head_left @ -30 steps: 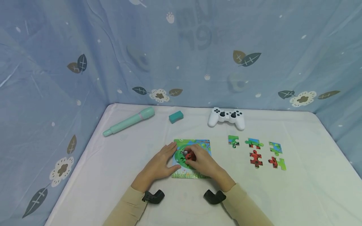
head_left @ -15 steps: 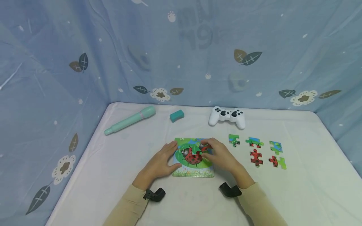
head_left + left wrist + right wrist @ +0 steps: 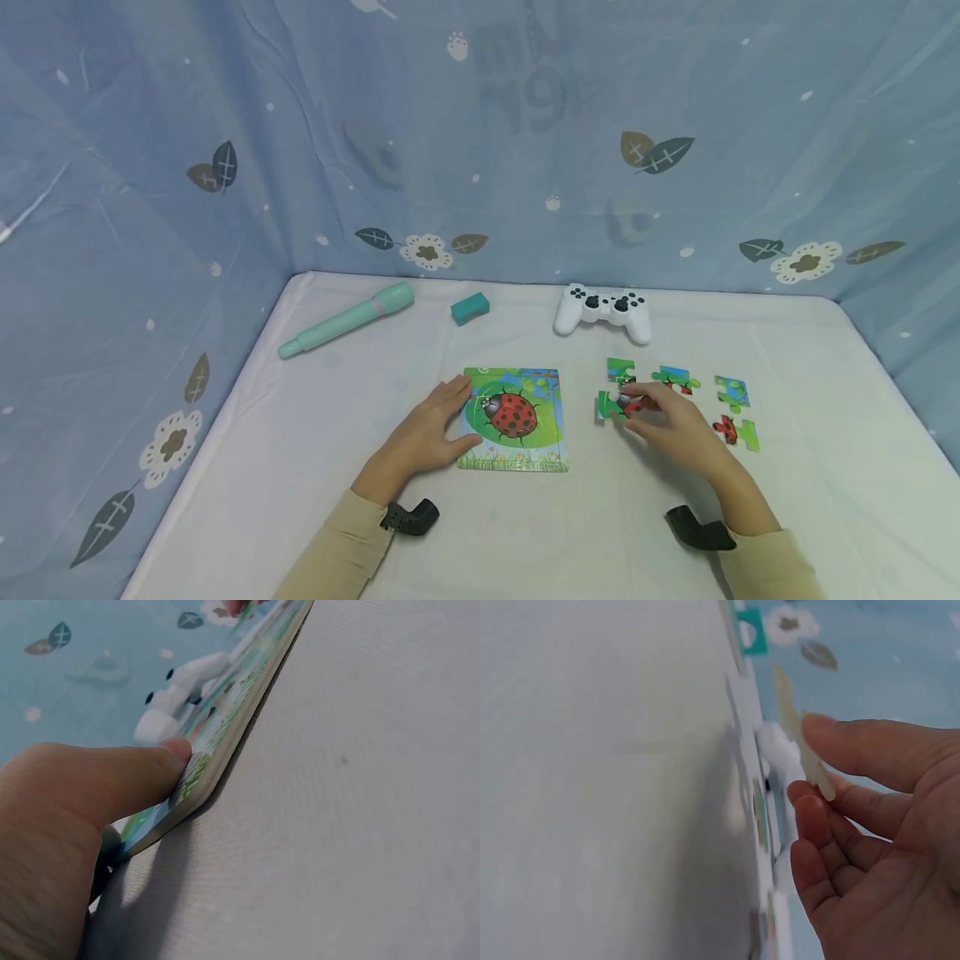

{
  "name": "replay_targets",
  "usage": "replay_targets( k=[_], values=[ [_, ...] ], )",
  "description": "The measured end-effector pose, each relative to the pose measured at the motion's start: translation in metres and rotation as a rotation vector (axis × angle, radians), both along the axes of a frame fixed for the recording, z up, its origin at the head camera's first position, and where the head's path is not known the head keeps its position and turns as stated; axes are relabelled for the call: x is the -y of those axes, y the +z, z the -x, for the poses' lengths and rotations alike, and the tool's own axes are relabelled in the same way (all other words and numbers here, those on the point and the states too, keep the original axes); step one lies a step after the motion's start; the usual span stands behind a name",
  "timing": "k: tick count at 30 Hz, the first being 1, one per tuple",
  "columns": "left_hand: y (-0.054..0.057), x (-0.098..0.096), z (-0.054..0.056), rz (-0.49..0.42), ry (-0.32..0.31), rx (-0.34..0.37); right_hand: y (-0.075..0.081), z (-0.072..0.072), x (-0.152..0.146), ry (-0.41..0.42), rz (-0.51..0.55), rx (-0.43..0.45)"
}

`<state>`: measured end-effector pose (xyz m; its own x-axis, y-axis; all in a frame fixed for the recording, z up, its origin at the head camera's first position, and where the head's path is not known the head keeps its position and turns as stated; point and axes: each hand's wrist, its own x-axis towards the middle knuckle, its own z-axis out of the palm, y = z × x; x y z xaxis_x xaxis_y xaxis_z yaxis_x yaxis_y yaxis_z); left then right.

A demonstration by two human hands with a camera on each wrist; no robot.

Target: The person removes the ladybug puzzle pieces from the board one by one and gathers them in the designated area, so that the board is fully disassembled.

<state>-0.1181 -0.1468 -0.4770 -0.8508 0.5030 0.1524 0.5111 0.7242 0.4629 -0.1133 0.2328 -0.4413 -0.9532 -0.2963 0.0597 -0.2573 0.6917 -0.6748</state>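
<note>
My left hand [image 3: 423, 429] rests along the left edge of a square ladybug jigsaw board [image 3: 551, 429], thumb on its top face. In the left wrist view, the thumb [image 3: 135, 776] presses near the board's corner [image 3: 196, 780]. My right hand [image 3: 678, 429], right of the board, pinches a green and red puzzle piece [image 3: 606, 406] between thumb and fingertips, held above the cloth. The right wrist view shows this puzzle piece [image 3: 799, 739] edge-on. Loose pieces lie around that hand: a green one [image 3: 619, 368], a blue-topped one [image 3: 675, 377] and a red and green one [image 3: 747, 434].
Behind the board stand a white game controller [image 3: 603, 312], a teal block [image 3: 470, 308] and a mint-green tube-shaped thing [image 3: 348, 322]. Another loose piece [image 3: 732, 392] lies at the right. A blue patterned curtain [image 3: 480, 150] hangs behind the white-covered table [image 3: 517, 533].
My right hand has lifted the puzzle piece away from over the board and carried it right. It now covers the all-red loose piece. My left hand has stayed put on the board.
</note>
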Motion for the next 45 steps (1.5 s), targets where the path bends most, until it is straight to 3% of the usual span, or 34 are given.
replay_targets(
  k=[6,15,29,35,45],
  values=[
    [-0.001,0.0,0.0,0.003,0.004,-0.016,-0.004,-0.002,-0.015,0.006,-0.007,0.013],
    [0.0,0.0,0.0,0.0,-0.009,-0.048,-0.014,-0.001,-0.018,0.051,-0.115,-0.115],
    [0.001,-0.001,0.0,0.0,-0.005,-0.054,-0.02,0.001,-0.017,0.062,-0.14,-0.183],
    [0.0,-0.001,0.001,-0.001,0.009,-0.036,-0.013,-0.003,-0.008,0.056,-0.095,-0.136],
    [0.0,0.0,0.0,-0.027,-0.007,-0.044,-0.001,-0.01,0.024,0.147,-0.056,-0.06]
  ],
)
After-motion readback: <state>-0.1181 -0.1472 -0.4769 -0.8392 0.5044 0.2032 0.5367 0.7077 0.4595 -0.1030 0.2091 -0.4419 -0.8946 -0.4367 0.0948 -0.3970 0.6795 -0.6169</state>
